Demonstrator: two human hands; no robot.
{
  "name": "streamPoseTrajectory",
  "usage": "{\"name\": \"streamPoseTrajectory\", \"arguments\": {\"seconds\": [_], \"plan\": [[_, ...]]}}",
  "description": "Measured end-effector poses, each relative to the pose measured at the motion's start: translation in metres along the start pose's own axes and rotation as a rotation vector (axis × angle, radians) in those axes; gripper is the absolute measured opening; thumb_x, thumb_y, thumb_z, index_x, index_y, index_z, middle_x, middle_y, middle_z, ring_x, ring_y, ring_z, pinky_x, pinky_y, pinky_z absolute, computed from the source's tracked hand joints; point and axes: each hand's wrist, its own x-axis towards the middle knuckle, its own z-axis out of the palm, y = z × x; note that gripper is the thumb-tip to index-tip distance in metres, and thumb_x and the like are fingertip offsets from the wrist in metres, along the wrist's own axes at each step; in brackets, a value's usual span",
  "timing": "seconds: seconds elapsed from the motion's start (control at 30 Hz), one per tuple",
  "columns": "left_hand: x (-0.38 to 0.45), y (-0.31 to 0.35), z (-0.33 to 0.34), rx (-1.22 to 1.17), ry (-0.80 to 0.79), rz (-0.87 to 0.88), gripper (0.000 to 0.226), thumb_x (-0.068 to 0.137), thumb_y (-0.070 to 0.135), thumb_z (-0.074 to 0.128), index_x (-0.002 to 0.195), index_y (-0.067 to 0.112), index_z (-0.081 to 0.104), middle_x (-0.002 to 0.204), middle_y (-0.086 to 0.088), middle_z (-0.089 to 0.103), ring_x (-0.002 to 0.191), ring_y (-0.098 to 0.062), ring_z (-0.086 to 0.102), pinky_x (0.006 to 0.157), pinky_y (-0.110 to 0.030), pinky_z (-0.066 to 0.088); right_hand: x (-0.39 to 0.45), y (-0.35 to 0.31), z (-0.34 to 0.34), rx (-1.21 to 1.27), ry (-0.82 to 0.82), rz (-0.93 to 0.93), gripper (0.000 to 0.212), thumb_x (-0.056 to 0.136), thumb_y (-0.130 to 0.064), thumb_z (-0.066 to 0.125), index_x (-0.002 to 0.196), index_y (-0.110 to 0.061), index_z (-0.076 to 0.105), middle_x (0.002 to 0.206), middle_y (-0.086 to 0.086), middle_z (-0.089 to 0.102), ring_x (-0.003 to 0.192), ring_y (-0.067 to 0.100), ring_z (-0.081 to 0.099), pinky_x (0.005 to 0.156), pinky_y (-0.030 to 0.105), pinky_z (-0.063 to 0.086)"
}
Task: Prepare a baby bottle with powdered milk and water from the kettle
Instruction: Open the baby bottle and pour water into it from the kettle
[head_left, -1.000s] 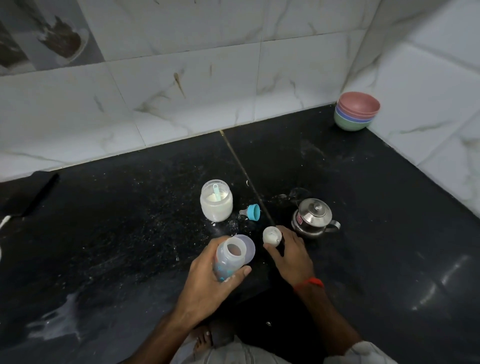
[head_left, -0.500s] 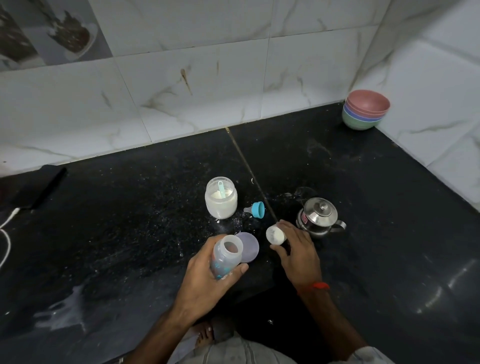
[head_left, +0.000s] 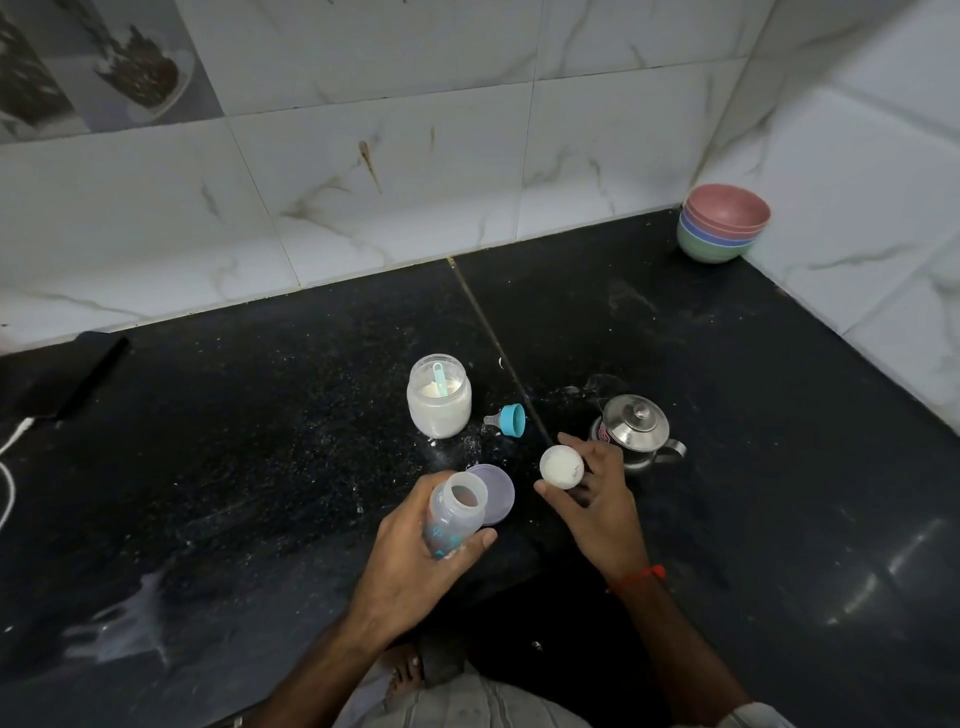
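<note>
My left hand (head_left: 415, 566) grips the open baby bottle (head_left: 453, 519), a clear one with blue print, tilted above the counter's front edge. My right hand (head_left: 592, 493) holds a small round white cap (head_left: 561, 466) between thumb and fingers, just right of the bottle. Behind them stands an open glass jar of milk powder (head_left: 439, 397) with a light blue scoop stuck in it. The blue collar with its teat (head_left: 508, 420) lies on its side next to the jar. A small steel kettle (head_left: 635, 432) with its lid on stands right behind my right hand.
A purple lid (head_left: 497, 491) lies flat beside the bottle. Stacked coloured bowls (head_left: 723, 222) sit in the far right corner. A dark phone with a white cable (head_left: 78, 374) lies at the left. Powder and wet smears speckle the black counter (head_left: 260, 467).
My right hand has lifted the white cap off the counter and turned its inside up toward me. The bottle in my left hand has barely shifted.
</note>
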Motion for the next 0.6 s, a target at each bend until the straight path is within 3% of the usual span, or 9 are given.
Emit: {"name": "streamPoseTrajectory", "arguments": {"seconds": [0.13, 0.23, 0.33, 0.43, 0.5, 0.6], "plan": [[0.003, -0.007, 0.008, 0.021, -0.037, -0.007, 0.051, 0.079, 0.025, 0.09, 0.12, 0.035, 0.062, 0.112, 0.019, 0.071, 0.106, -0.007, 0.069, 0.087, -0.02, 0.056, -0.007, -0.021, 0.002, 0.24, -0.069, 0.055, 0.058, 0.085, -0.002, 0.08, 0.127, -0.03, 0.052, 0.126, 0.0, 0.063, 0.101, 0.025, 0.071, 0.073, 0.046, 0.064], [0.007, -0.01, 0.016, 0.062, -0.063, 0.015, 0.05, 0.079, 0.031, 0.09, 0.119, 0.035, 0.062, 0.111, 0.018, 0.071, 0.106, -0.006, 0.068, 0.087, -0.022, 0.056, -0.015, -0.04, 0.003, 0.356, -0.102, 0.084, 0.055, 0.09, 0.001, 0.073, 0.135, -0.025, 0.057, 0.121, 0.009, 0.063, 0.093, 0.024, 0.067, 0.075, 0.043, 0.064], [0.011, -0.009, 0.022, 0.066, -0.078, 0.03, 0.053, 0.079, 0.035, 0.089, 0.124, 0.032, 0.061, 0.114, 0.017, 0.071, 0.108, -0.004, 0.067, 0.09, -0.023, 0.056, -0.023, -0.055, 0.001, 0.391, -0.167, 0.061, 0.047, 0.096, -0.012, 0.065, 0.14, -0.025, 0.054, 0.116, 0.001, 0.069, 0.094, 0.022, 0.067, 0.08, 0.042, 0.06], [0.016, -0.006, 0.027, 0.072, -0.092, 0.046, 0.057, 0.079, 0.039, 0.088, 0.128, 0.033, 0.059, 0.12, 0.018, 0.069, 0.113, -0.002, 0.066, 0.093, -0.026, 0.057, -0.028, -0.067, -0.004, 0.276, -0.19, -0.018, 0.04, 0.104, -0.027, 0.055, 0.143, -0.028, 0.053, 0.125, 0.002, 0.067, 0.099, 0.022, 0.068, 0.083, 0.033, 0.059], [0.018, -0.004, 0.03, 0.079, -0.094, 0.058, 0.058, 0.079, 0.043, 0.087, 0.128, 0.035, 0.058, 0.122, 0.019, 0.067, 0.115, -0.002, 0.064, 0.095, -0.027, 0.057, -0.03, -0.074, -0.008, 0.119, -0.175, -0.122, 0.04, 0.105, -0.025, 0.051, 0.144, -0.031, 0.053, 0.133, 0.001, 0.062, 0.107, 0.018, 0.068, 0.088, 0.022, 0.055], [0.019, 0.001, 0.035, 0.056, -0.102, 0.078, 0.059, 0.079, 0.046, 0.086, 0.129, 0.034, 0.057, 0.124, 0.018, 0.066, 0.117, -0.005, 0.064, 0.097, -0.031, 0.057, -0.03, -0.086, -0.013, -0.129, -0.153, -0.331, 0.041, 0.105, -0.016, 0.052, 0.145, -0.029, 0.053, 0.145, -0.003, 0.052, 0.133, 0.003, 0.051, 0.105, 0.013, 0.041]]}}
